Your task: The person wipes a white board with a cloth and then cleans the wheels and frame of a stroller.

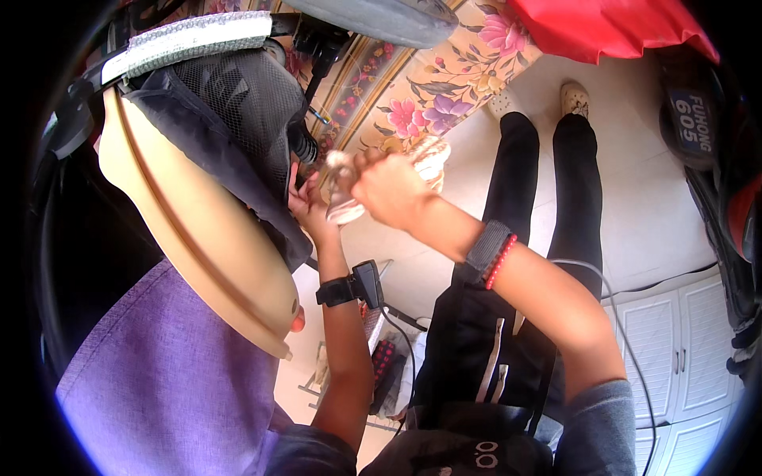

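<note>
My right hand grips a crumpled, light-coloured cloth, which pokes out on both sides of the fist and is partly blurred. Close by on the left, my left hand is turned up with its fingers apart beside a black ribbed coil part; nothing shows in it. A black mesh bag hangs just beyond those fingers. Along that bag runs a long beige moulded plastic panel. Bubble wrap covers a bar above the bag.
Purple fabric lies at lower left. A floral-patterned cover spreads ahead, below a grey rounded part. Red material hangs at upper right. White louvred cabinet doors stand at right. A thin cable loops past my right arm.
</note>
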Available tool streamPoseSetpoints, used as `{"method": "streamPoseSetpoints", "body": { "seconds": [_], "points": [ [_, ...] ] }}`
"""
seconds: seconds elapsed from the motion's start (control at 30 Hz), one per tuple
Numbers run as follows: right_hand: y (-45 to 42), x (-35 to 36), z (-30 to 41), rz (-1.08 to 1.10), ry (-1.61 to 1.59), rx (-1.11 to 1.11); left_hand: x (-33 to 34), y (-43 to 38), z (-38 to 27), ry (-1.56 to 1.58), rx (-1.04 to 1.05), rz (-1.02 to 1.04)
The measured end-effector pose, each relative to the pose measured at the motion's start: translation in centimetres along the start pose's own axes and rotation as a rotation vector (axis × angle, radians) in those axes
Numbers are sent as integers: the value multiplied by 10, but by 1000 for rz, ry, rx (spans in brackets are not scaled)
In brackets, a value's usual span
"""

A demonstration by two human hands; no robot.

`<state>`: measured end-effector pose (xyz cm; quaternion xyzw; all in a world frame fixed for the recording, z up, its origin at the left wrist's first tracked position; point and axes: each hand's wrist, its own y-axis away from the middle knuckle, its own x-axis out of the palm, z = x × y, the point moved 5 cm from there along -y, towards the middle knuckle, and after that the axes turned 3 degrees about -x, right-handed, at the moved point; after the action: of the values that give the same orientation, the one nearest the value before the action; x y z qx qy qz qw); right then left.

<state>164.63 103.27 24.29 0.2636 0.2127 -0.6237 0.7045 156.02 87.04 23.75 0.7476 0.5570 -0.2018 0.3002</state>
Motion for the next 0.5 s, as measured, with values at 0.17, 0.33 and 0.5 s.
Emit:
{"method": "streamPoseSetpoints", "body": {
  "seconds": [0.17, 0.33, 0.5],
  "points": [
    [-33, -11, 19, -253, -40, 155, 10, 7, -15, -777, -255, 118],
    [-79, 1, 27, -87, 127, 178, -2, 8, -12, 53, -177, -54],
    [-92, 23, 57, 216, 171, -25, -18, 24, 5, 117, -299, -102]
  ]
}}
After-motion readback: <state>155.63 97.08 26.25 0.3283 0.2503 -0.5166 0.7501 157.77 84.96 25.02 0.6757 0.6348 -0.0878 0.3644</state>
